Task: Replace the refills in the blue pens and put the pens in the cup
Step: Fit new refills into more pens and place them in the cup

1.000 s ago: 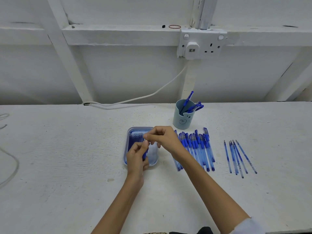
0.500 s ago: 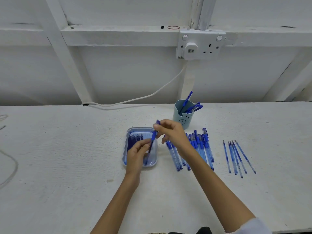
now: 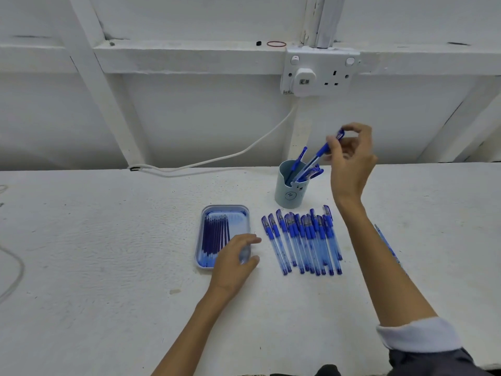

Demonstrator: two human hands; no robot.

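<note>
Pen [image 3: 321,151] in right hand [image 3: 351,158] at cup [image 3: 288,195]

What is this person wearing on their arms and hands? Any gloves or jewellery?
No gloves: the left hand and right hand are bare, with no ring or watch visible. The right arm has a white cuff turned back near the elbow, with dark grey fabric behind it. The left forearm shows no sleeve.

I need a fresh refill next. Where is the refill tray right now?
Head view: the refill tray lies on the table just left of the row of pens, with the left hand over its near right corner.
</note>
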